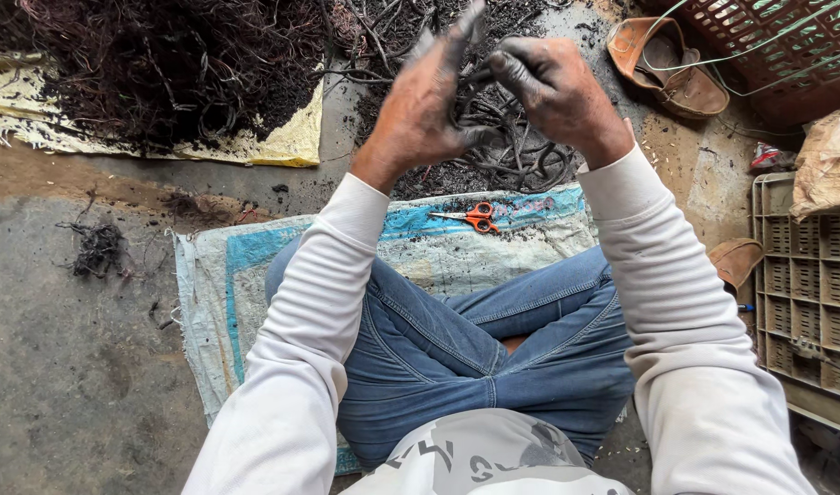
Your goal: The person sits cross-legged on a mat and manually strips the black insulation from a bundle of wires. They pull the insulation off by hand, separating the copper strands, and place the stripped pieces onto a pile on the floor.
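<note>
Both hands are up in front of the person, blackened with soot, working a tangle of dark wire strands [493, 119]. The left hand [420, 105] has its fingers stretched long and mostly open, palm side toward the strands, thumb pressing in against the bundle. The right hand [553, 87] is curled tighter, its grip closed around a loop of the same strands near the top. The bundle hangs between the two hands and trails down into a loose coil on the floor just beyond the woven sack [401, 247] the person sits on, cross-legged in blue jeans. On that sack, white with a blue band, lie small orange-handled scissors [475, 216], just below the hands. Up left, a big heap of dark burnt wire [163, 64] sits on a pale yellow sheet [282, 142]. A small clump of wire [97, 247] lies apart on the bare concrete at left. To the right: a brown sandal [667, 69], a red plastic crate [768, 46], a grey crate [805, 284] and a tan bag [828, 160] resting on it.
</note>
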